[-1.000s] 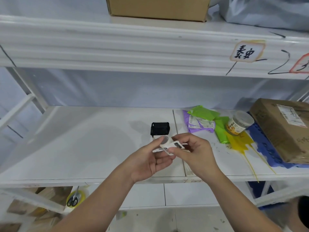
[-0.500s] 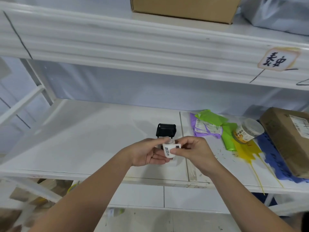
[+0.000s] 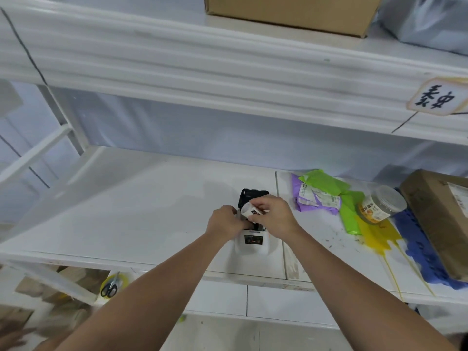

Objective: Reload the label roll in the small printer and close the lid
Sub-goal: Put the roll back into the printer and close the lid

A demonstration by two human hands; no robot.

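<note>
Right hand [image 3: 274, 219] pinches the roll [image 3: 249, 211] — white, black print on its loose end — fingers closed around it, holding it just above the open printer [image 3: 252, 240]. Left hand [image 3: 224, 224] is pressed against the printer's left side, fingers curled at the top edge; cannot tell if it really grips the body or just steadies it. Lid [image 3: 254, 196] is black, swung up and back behind both hands, still open. Printer body is white with a small dark panel on the front, standing on the shelf [image 3: 131, 219] near its front edge.

Further right on the same shelf — a pile of green and purple bags [image 3: 321, 192], a clear jar [image 3: 382, 206] with an orange label lying tilted on yellow and blue sheets, then a brown box [image 3: 440, 219] at the far right edge. Upper shelf carries a cardboard carton [image 3: 291, 11] and a handwritten tag [image 3: 438, 97] on its front rail. Below left, scissors [image 3: 109, 290] sit inside a yellow tape ring.
</note>
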